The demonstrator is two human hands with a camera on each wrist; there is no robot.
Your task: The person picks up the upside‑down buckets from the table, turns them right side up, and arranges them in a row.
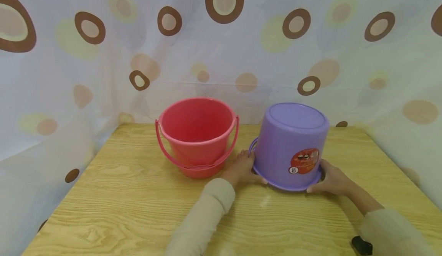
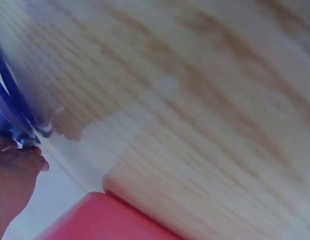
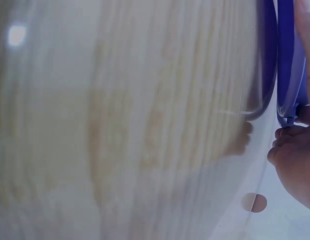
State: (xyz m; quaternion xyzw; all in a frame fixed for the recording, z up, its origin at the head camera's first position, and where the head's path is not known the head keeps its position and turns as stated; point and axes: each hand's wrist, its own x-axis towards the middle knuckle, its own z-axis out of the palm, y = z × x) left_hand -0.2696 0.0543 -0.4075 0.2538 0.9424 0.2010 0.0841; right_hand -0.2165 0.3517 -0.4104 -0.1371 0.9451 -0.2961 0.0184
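Note:
A purple bucket (image 1: 291,148) is upside down on the right half of the table, its base facing up and a red round label on its side. My left hand (image 1: 246,167) grips its rim at the left, beside the purple handle (image 1: 253,144). At the opposite side my right hand (image 1: 331,179) holds the rim, thumb toward me. In the left wrist view the purple rim and handle show at the left edge, near a hand (image 2: 17,177). A pink-red bucket (image 1: 198,148) stands upright left of my left hand, its handle hanging down in front.
Both buckets are on a light wooden table (image 1: 121,194). A curtain (image 1: 228,48) patterned with brown and beige rounds hangs behind and along the sides. Beside my right sleeve, near the front edge, is a small black object (image 1: 362,245).

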